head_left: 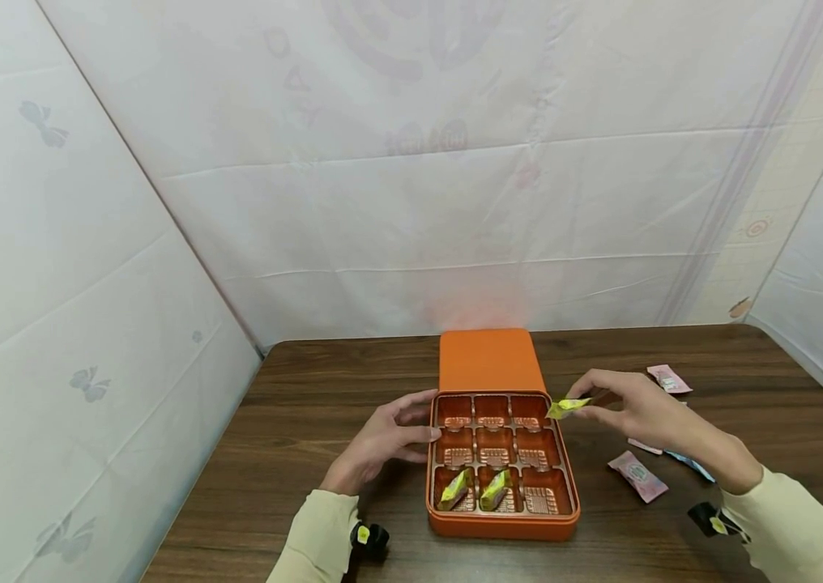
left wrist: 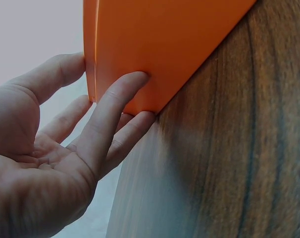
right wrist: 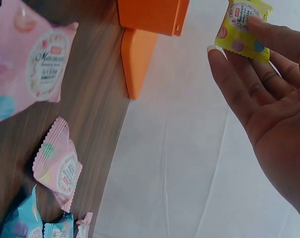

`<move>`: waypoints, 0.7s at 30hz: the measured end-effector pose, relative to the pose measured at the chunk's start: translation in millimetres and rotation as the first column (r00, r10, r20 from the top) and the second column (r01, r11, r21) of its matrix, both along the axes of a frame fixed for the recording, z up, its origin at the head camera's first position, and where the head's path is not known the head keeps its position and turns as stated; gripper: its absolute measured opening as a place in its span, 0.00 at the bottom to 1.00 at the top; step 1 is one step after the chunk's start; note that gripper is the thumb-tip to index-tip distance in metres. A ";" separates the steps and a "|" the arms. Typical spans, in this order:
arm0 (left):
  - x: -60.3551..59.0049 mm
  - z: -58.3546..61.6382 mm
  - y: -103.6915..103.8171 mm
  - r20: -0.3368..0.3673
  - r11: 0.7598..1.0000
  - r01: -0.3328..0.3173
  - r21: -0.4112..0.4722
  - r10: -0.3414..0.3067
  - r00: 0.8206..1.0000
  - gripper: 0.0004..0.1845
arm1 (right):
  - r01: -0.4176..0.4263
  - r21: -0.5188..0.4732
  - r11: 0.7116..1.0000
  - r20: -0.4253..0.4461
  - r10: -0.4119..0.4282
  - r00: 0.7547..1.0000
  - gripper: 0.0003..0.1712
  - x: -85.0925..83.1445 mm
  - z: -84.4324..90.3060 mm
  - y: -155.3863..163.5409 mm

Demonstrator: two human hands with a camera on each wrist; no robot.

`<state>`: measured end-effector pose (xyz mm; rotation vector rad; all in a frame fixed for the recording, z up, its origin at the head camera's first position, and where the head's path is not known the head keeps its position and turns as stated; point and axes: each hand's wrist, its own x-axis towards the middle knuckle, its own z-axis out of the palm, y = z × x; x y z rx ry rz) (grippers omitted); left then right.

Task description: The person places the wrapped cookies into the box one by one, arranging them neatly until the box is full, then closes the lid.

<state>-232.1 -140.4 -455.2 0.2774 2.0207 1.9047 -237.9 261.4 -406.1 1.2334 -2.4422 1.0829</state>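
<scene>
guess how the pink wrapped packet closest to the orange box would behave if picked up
The pink pillow-shaped plastic packet is probably light, since a similar yellow plastic packet is held in just a fingertip pinch by the right hand. Its thin crimped ends would likely bend before the fuller middle. Being flattish, it seems more apt to slide than roll.

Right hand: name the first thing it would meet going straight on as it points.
The orange box, probably near its back right corner, with the pinched yellow packet leading; height is unclear, so the right hand might pass over.
</scene>
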 end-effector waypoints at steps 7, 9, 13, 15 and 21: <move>0.5 1.2 0.4 0.002 1.000 0.000 0.002 0.000 1.000 0.36 | -0.047 0.021 0.999 0.040 0.046 0.998 0.24 4.0 0.9 -4.6; 0.7 1.5 0.4 0.003 1.000 0.001 0.001 -0.001 1.000 0.36 | -0.065 0.017 0.998 0.057 0.064 0.996 0.23 4.9 0.7 -5.7; 0.5 1.8 0.3 0.003 1.000 0.001 -0.002 -0.001 1.000 0.37 | -0.114 -0.005 0.994 0.103 0.114 0.988 0.22 6.9 1.6 -8.3; 0.6 2.1 0.4 -0.002 1.000 0.004 -0.003 -0.004 1.000 0.37 | -0.137 -0.015 0.990 0.120 0.138 0.983 0.22 7.9 2.2 -9.8; 0.9 2.6 0.1 0.003 1.000 0.001 -0.004 -0.001 1.000 0.36 | -0.173 0.000 0.985 0.127 0.172 0.977 0.20 11.1 4.0 -14.0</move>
